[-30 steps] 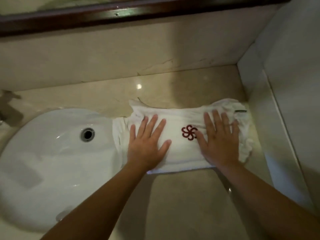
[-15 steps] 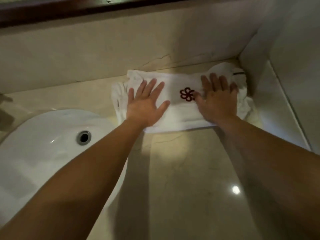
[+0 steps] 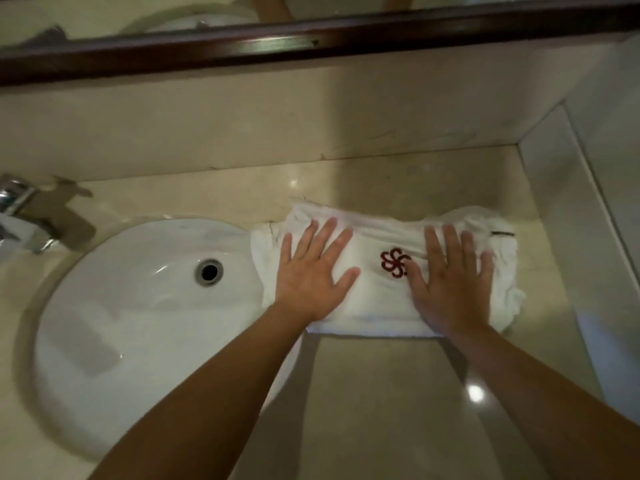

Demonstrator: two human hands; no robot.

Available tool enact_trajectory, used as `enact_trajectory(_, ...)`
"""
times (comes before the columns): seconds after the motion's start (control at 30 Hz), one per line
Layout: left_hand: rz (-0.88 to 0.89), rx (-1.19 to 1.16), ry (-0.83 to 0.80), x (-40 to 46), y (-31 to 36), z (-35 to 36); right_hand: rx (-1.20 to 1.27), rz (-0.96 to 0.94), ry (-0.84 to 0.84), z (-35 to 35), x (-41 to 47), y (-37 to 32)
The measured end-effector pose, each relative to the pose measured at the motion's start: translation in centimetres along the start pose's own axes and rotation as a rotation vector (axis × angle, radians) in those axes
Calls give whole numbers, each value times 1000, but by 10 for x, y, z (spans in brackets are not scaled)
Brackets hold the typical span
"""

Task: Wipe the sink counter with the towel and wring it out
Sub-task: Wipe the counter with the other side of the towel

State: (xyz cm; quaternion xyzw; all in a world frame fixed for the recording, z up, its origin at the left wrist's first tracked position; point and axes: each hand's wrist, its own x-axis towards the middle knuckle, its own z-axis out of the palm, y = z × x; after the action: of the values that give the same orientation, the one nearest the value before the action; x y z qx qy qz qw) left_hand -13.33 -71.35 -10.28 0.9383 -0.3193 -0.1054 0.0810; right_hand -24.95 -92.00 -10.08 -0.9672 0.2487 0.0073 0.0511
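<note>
Folded white terry towel (image 3: 377,299) with a dark red flower-shaped emblem (image 3: 394,263), lying flat on the glossy beige marble desk (image 3: 381,403), just right of the round white ceramic sink (image 3: 131,327). Towel's left end overlapping the sink rim; right end bunched and rumpled near the pale side wall (image 3: 568,237), a small dark tag showing at its far right corner. Strip of bare desk between the towel's far edge and the beige marble backsplash (image 3: 277,126).

Left hand (image 3: 311,271) laid palm-down on the left half of the towel, fingers straight and spread, gripping nothing, pressing flat. Right hand (image 3: 450,282) laid palm-down on the right half, fingers straight and slightly apart, thumb reaching toward the emblem, likewise only pressing. Emblem exposed between the two hands. Both forearms bare, extending from the lower edge of the view.

Round metal overflow hole (image 3: 209,271) in the sink's inner wall. Chrome tap (image 3: 24,209) at the far left behind the sink. Dark wooden mirror frame (image 3: 311,39) running across the top above the backsplash.
</note>
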Motion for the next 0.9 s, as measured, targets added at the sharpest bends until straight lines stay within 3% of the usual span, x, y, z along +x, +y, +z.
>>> enact_trajectory(0.27,3,5,-16,74,-40,-24,-68,10,21,6,80,-27)
enact_trajectory(0.6,-48,-20,31,-44,15,11,25,-84,21,3,-27,4)
enact_trajectory(0.7,-36,16,-54,-68,29,14,-4,-89,-13,3,-59,18)
enact_trajectory(0.9,-79,27,-25,-19,32,2,-12,-114,-7,0,4,28)
